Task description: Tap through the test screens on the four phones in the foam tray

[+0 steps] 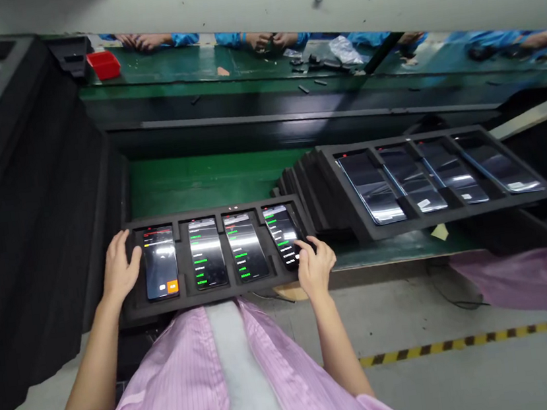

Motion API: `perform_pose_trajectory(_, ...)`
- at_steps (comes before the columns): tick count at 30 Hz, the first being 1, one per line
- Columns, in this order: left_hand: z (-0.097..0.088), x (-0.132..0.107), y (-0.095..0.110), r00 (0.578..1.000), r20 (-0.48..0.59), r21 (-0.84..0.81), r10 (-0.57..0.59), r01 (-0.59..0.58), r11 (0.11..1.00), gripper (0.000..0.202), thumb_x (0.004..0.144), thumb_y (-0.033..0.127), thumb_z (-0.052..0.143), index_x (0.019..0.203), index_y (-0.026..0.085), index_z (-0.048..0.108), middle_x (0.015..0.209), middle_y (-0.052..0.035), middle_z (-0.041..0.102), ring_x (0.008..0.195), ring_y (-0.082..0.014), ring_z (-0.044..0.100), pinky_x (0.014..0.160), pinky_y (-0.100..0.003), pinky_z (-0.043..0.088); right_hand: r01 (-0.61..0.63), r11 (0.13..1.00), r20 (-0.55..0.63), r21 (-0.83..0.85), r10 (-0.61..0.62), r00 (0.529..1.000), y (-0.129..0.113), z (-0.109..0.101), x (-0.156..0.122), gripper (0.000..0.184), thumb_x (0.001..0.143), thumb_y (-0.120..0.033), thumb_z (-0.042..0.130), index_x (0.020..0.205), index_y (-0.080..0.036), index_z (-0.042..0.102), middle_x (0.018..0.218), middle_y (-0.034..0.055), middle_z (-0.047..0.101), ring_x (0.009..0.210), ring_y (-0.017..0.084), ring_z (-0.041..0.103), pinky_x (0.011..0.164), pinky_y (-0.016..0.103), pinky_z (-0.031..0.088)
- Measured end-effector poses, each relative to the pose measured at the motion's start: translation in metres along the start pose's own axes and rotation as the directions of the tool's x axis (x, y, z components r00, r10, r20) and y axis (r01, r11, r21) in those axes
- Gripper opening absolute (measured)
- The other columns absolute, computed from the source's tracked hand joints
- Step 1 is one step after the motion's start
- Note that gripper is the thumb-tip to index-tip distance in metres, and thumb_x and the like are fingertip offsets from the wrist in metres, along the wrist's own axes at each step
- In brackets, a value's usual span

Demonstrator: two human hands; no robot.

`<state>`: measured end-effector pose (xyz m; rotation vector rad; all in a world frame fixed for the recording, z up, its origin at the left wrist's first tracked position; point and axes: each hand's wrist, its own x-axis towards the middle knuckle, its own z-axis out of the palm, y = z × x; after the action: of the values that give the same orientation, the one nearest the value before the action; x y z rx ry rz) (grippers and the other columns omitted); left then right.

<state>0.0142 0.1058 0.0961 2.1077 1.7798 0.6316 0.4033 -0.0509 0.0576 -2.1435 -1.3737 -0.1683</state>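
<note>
A black foam tray (136, 308) lies before me with a row of lit smartphones in its slots. My left hand (120, 269) rests at the tray's left edge, fingers apart, beside the leftmost phone (160, 262), whose screen shows an orange button. Two middle phones, the second (206, 253) and the third (245, 247), show green and white text lines. At the right end, my right hand (316, 263) has its fingers spread, with a fingertip at the screen of the rightmost phone (281, 236). That phone also shows a list of green and white lines.
On the right, stacked foam trays carry dark-screened phones (373, 189). A tall black foam stack (32, 228) stands at the left. Beyond the divider, co-workers' hands (260, 40) work on a green bench near a red bin (103, 65). A pink sleeve (536, 276) shows at right.
</note>
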Motion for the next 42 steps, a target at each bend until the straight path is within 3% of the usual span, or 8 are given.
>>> perform_pose_trajectory(6, 0.019, 0.047, 0.053, 0.955, 0.295, 0.302, -0.022, -0.071, 0.951, 0.057, 0.091, 0.039, 0.024, 0.136, 0.005, 0.033, 0.145, -0.0185, 0.028, 0.136, -0.0332, 0.017, 0.108, -0.056, 0.01, -0.02, 0.999, -0.028, 0.043, 0.021, 0.999, 0.002, 0.008, 0.008, 0.043, 0.091, -0.037, 0.024, 0.106, -0.02, 0.06, 0.112, 0.0115, 0.051, 0.107, 0.024, 0.04, 0.091, 0.042, 0.03)
perform_pose_trajectory(10, 0.077, 0.065, 0.131, 0.873, 0.46, 0.2, 0.162, -0.28, 0.939, 0.056, 0.09, 0.049, 0.024, 0.136, 0.02, 0.036, 0.145, -0.0061, 0.035, 0.136, -0.0259, 0.022, 0.11, -0.051, 0.012, -0.021, 0.999, -0.052, 0.047, 0.024, 0.998, -0.001, 0.009, 0.007, 0.044, 0.091, -0.038, 0.023, 0.108, -0.018, 0.058, 0.113, 0.0121, 0.052, 0.107, 0.024, 0.041, 0.091, 0.041, 0.03)
perform_pose_trajectory(14, 0.143, 0.076, 0.236, 0.665, 0.657, 0.009, 0.356, -0.479, 0.878, 0.066, 0.089, 0.052, 0.013, 0.141, 0.012, 0.023, 0.148, -0.0112, 0.024, 0.137, -0.026, 0.018, 0.11, -0.051, 0.011, -0.036, 0.997, -0.097, 0.073, 0.043, 0.994, -0.002, 0.007, 0.007, 0.044, 0.092, -0.037, 0.022, 0.109, -0.018, 0.058, 0.111, 0.0121, 0.054, 0.106, 0.024, 0.043, 0.09, 0.04, 0.03)
perform_pose_trajectory(17, 0.178, 0.08, 0.296, 0.622, 0.682, -0.017, 0.384, -0.511, 0.859, 0.066, 0.09, 0.05, 0.013, 0.141, 0.009, 0.021, 0.148, -0.0111, 0.025, 0.137, -0.0246, 0.019, 0.111, -0.047, 0.014, -0.047, 0.994, -0.112, 0.097, 0.058, 0.992, -0.002, 0.007, 0.007, 0.044, 0.092, -0.036, 0.022, 0.108, -0.017, 0.058, 0.111, 0.0119, 0.054, 0.105, 0.023, 0.043, 0.09, 0.04, 0.031)
perform_pose_trajectory(21, 0.197, 0.082, 0.323, 0.603, 0.685, -0.024, 0.41, -0.544, 0.839, 0.067, 0.09, 0.048, 0.015, 0.141, 0.005, 0.019, 0.148, -0.0129, 0.023, 0.137, -0.0249, 0.019, 0.111, -0.043, 0.015, -0.073, 0.991, -0.11, 0.112, 0.086, 0.99, -0.003, 0.007, 0.006, 0.044, 0.092, -0.035, 0.021, 0.105, -0.018, 0.06, 0.111, 0.0114, 0.055, 0.106, 0.023, 0.043, 0.091, 0.04, 0.03)
perform_pose_trajectory(28, 0.164, 0.088, 0.27, 0.606, 0.655, -0.034, 0.452, -0.573, 0.819, 0.062, 0.091, 0.046, 0.017, 0.141, 0.011, 0.021, 0.145, -0.0103, 0.033, 0.132, -0.0202, 0.03, 0.108, -0.038, 0.022, -0.086, 0.989, -0.125, 0.12, 0.101, 0.987, -0.002, 0.006, 0.006, 0.045, 0.092, -0.034, 0.021, 0.101, -0.018, 0.062, 0.11, 0.0109, 0.055, 0.105, 0.022, 0.044, 0.09, 0.039, 0.031)
perform_pose_trajectory(37, 0.041, 0.079, 0.058, 0.909, 0.415, 0.325, 0.047, -0.196, 0.925, 0.051, 0.092, 0.039, 0.015, 0.134, 0.022, 0.04, 0.14, -0.0063, 0.041, 0.133, -0.0216, 0.029, 0.11, -0.047, 0.015, -0.045, 0.993, -0.117, 0.11, 0.058, 0.991, 0.007, 0.009, 0.004, 0.048, 0.09, -0.038, 0.021, 0.097, -0.02, 0.065, 0.108, 0.0111, 0.055, 0.103, 0.024, 0.045, 0.088, 0.043, 0.029)
perform_pose_trajectory(42, 0.015, 0.067, 0.022, 0.953, 0.295, 0.295, -0.07, -0.021, 0.955, 0.052, 0.092, 0.038, 0.016, 0.136, 0.019, 0.038, 0.144, -0.0084, 0.035, 0.136, -0.0225, 0.022, 0.111, -0.048, 0.011, -0.045, 0.994, -0.126, 0.104, 0.058, 0.99, 0.008, 0.01, 0.004, 0.052, 0.09, -0.041, 0.019, 0.093, -0.02, 0.067, 0.106, 0.0111, 0.056, 0.101, 0.025, 0.045, 0.086, 0.042, 0.029)
